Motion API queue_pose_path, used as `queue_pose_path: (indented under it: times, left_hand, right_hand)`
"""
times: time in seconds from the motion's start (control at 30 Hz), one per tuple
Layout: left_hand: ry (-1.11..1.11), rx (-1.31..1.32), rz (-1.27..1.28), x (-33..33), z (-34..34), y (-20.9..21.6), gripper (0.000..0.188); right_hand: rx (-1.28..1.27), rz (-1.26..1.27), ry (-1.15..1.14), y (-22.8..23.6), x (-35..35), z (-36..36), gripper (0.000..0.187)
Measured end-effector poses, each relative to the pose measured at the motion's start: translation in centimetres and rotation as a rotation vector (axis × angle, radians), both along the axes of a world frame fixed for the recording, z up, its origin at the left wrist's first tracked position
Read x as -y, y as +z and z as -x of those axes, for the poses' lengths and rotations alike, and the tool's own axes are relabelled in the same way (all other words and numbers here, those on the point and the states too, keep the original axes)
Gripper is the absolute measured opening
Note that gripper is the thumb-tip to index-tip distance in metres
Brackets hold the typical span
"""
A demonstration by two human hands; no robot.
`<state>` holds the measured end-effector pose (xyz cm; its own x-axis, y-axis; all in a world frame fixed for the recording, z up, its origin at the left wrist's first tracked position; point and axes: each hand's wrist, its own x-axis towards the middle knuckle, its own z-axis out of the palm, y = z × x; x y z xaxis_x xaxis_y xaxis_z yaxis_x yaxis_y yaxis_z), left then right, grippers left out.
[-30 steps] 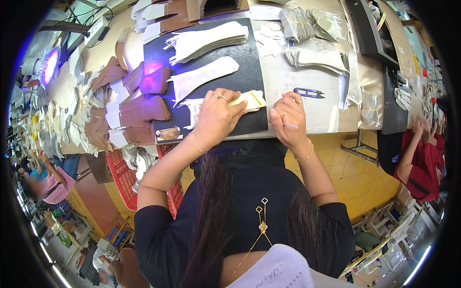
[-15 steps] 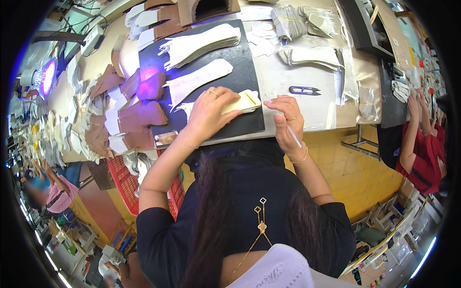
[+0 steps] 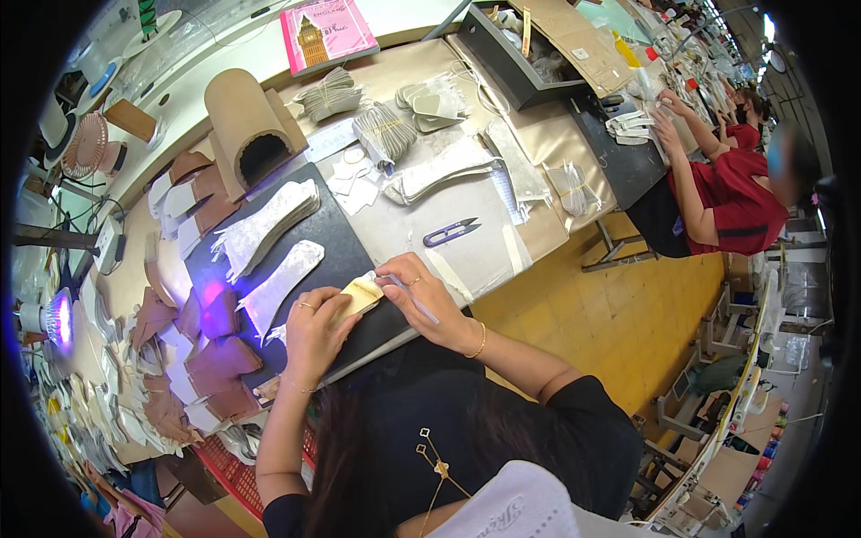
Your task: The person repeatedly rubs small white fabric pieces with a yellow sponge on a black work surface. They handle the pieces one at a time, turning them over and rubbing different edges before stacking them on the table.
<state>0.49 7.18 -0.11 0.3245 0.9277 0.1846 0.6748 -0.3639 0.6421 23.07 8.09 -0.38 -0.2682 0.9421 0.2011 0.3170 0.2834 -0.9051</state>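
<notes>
My left hand (image 3: 312, 334) is closed around a pale yellow, flat piece (image 3: 362, 294), thumb and fingers gripping it from both sides above the black board (image 3: 336, 238). At the piece's far end, the fingertips of my right hand (image 3: 420, 298) are pinched together. A thin, pale stick-like tool (image 3: 421, 308) lies across that palm; its tip is hidden at the fingers. Beyond my left hand, a single white fabric piece with frayed threads (image 3: 285, 280) and a thicker stack of similar pieces (image 3: 273, 220) rest on the board.
Purple thread snips (image 3: 451, 232) lie to the right of the board. Tied bundles of grey pieces (image 3: 384, 134) and a black box (image 3: 516, 63) are farther back. Brown-and-white pieces (image 3: 215, 368) crowd the left, beside a glowing lamp (image 3: 59, 318). A person in red (image 3: 726, 197) works at right.
The head view has swung, so the bench now looks tilted. My right hand has closed in on the yellow piece's end, where a gap showed before. My left hand keeps its grip.
</notes>
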Motion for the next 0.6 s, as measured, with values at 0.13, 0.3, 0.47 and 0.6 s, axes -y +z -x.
queue_pose_path:
  times: [0.13,0.3,0.47,0.6]
  left_hand:
    - [0.002,0.036,-0.052,0.2,0.0,-0.3,0.037]
    - [0.029,0.135,-0.094,0.4,0.0,-0.4,0.04]
    - [0.081,0.255,-0.076,1.1,0.5,-0.5,0.042]
    - [0.201,0.429,-0.072,1.5,2.1,-0.2,0.048]
  right_hand:
    - [-0.063,0.009,0.012,0.1,-0.2,0.0,0.034]
    - [-0.637,0.405,0.032,-0.2,-0.3,0.8,0.043]
    - [-0.911,0.513,0.07,-1.0,-0.2,1.6,0.047]
    - [-0.585,0.295,0.099,-2.4,0.6,3.4,0.041]
